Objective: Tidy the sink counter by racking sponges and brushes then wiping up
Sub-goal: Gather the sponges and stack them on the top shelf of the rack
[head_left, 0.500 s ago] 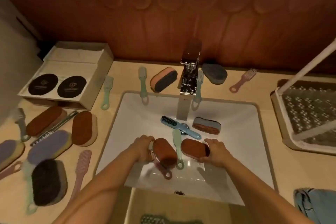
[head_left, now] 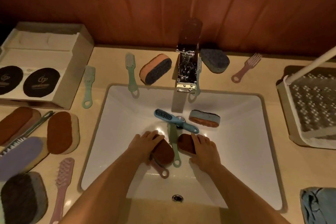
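Gathering from the sink (head_left: 254, 132), the left hand (head_left: 145, 143) gripped a brown sponge (head_left: 164, 153), the right hand (head_left: 205, 149) a second sponge (head_left: 185, 143); both likely needed lifting to the rack (head_left: 291, 114).

In the sink (head_left: 236, 151), a brush (head_left: 172, 142) separates left sponge (head_left: 164, 152) from right sponge (head_left: 185, 143) (faucet (head_left: 187, 71) behind them).

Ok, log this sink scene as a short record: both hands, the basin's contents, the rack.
left hand: grips left brown oval sponge
right hand: grips right brown oval sponge
between the sponges: green plastic brush
elsewhere in white sink basin: blue plastic brush, blue-topped sponge
under left sponge: pink plastic brush, handle showing
white mesh drying rack: on beige counter, right of basin
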Action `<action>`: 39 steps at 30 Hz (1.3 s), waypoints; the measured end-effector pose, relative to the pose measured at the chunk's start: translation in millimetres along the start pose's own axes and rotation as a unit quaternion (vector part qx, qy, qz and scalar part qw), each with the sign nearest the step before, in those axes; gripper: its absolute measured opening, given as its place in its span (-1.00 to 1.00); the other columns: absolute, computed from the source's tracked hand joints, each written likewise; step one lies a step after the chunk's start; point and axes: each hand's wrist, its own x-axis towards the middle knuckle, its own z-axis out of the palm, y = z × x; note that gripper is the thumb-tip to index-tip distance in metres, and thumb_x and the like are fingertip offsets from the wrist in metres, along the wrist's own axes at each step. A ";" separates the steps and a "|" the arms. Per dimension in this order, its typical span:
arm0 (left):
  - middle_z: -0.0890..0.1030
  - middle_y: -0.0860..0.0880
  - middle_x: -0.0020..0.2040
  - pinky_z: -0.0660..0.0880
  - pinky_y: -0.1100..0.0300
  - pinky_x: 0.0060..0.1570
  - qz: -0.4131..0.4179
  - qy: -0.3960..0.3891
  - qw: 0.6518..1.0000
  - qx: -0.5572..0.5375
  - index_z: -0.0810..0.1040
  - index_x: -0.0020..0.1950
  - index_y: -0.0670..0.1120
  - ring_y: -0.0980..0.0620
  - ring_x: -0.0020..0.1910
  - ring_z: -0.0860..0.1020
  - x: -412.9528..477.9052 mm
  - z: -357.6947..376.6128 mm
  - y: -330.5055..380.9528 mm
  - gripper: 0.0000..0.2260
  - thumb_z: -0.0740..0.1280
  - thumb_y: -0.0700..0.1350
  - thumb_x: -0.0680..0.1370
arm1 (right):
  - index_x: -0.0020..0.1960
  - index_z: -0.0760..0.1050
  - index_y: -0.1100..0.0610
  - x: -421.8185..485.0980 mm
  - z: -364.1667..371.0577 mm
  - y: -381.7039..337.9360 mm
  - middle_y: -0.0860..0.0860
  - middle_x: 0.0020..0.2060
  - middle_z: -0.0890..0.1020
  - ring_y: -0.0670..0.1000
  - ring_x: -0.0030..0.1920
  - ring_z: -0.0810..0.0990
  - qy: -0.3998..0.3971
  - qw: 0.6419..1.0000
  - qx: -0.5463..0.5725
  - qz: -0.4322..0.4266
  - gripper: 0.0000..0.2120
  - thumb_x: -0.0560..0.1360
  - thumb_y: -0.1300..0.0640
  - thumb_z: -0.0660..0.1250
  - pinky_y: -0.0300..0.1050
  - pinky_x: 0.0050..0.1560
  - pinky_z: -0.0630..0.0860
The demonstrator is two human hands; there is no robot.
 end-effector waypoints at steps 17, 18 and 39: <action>0.41 -0.03 0.02 0.37 0.30 -0.12 -0.014 0.060 0.947 -0.315 0.47 0.20 -0.04 0.05 -0.01 0.41 -1.0 -43.4 6.0 -0.48 0.46 0.17 0.34 | 0.03 0.48 -0.08 -22.5 -61.9 0.7 -0.04 -0.13 0.60 0.01 -0.10 0.57 0.034 0.882 0.468 0.053 -0.82 0.46 -0.09 0.34 -0.20 -0.16 0.48; 0.41 -0.02 0.02 0.34 0.36 -0.14 -0.011 0.079 0.935 -0.346 0.50 0.20 -0.04 0.07 -0.01 0.40 -7.9 -50.1 9.5 -0.50 0.48 0.14 0.35 | 0.04 0.51 -0.08 -28.5 -73.7 -3.1 0.00 -0.16 0.61 0.01 -0.14 0.58 0.046 0.858 0.510 0.034 -0.84 0.47 -0.04 0.34 -0.18 -0.19 0.49; 0.60 -0.04 -0.10 0.43 0.19 -0.20 0.046 0.129 0.727 -0.673 0.56 0.00 0.01 0.01 -0.15 0.55 -124.7 -119.6 48.5 -0.53 0.44 0.25 0.22 | 0.16 0.49 -0.14 -122.5 -167.7 -72.2 -0.15 0.10 0.57 -0.22 0.09 0.55 0.049 0.826 0.556 -0.083 -0.74 0.48 0.03 0.32 -0.21 0.10 0.54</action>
